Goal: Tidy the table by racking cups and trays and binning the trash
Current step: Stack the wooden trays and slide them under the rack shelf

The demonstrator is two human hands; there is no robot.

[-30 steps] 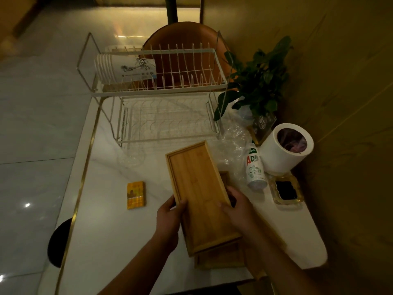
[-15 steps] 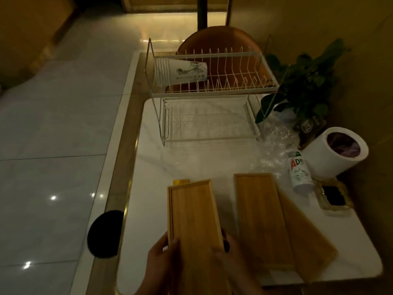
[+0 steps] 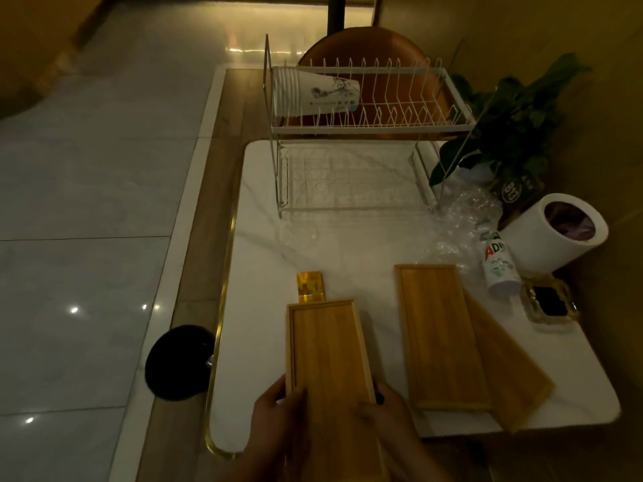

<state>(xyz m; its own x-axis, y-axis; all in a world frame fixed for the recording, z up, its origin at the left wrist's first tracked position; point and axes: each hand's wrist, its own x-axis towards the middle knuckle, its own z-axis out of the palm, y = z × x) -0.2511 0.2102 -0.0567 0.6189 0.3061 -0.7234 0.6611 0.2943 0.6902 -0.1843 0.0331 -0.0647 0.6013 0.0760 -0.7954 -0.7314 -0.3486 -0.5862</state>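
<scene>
I hold a long bamboo tray (image 3: 327, 346) above the table's near edge. My left hand (image 3: 275, 415) grips its left side and my right hand (image 3: 389, 412) grips its right side, thumbs on top. Two more bamboo trays (image 3: 438, 335) lie overlapped on the white marble table (image 3: 261, 259) to the right. A white two-tier wire rack (image 3: 368, 125) stands at the far end, with a stack of paper cups (image 3: 313, 92) lying on its top tier. A white bin (image 3: 553, 231) sits at the right.
A small yellow packet (image 3: 309, 287) lies just past the held tray. Crumpled clear plastic (image 3: 462, 220), a tipped drink bottle (image 3: 499, 266) and a glass ashtray (image 3: 549, 300) sit near the bin. A potted plant (image 3: 515, 120) and a chair (image 3: 365, 43) stand behind the rack.
I lifted the top tray off the stack and carried it left and toward me. The view shifted, so the two other trays now show on the right.
</scene>
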